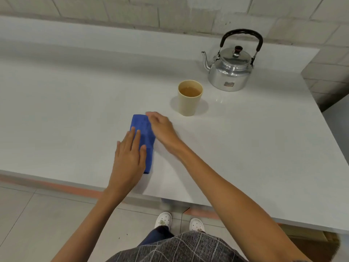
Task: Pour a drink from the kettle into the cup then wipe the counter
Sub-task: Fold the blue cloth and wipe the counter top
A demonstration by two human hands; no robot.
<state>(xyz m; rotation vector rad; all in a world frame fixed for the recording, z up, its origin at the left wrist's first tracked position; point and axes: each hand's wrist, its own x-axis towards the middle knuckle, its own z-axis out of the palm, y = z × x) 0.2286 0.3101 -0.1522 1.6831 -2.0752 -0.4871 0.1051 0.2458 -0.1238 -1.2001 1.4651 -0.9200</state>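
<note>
Pressing flat on the near half of a folded blue cloth [144, 137], the left hand [128, 159] lies with fingers extended and nothing gripped, while just beyond it the right hand [160, 125] rests loosely curled on the cloth's far right edge; whether it pinches the fabric cannot be told. Judged from the layout, pouring is done and the wiping step is in hand: the next move calls for both palms to bear down and sweep the cloth across the counter [75, 110] without drifting into the cup. Beyond and to the right of the right hand, near but apart from it, stands the beige cup [189, 104], upright and holding amber drink. Farther still on the same side sits the metal kettle [231, 72], upright, lid on, handle raised, spout toward the cup. The pale, glossy counter shows no obvious spill. Behind it rises a block wall [170, 12]; below the near edge lies a tiled floor [37, 214].
</note>
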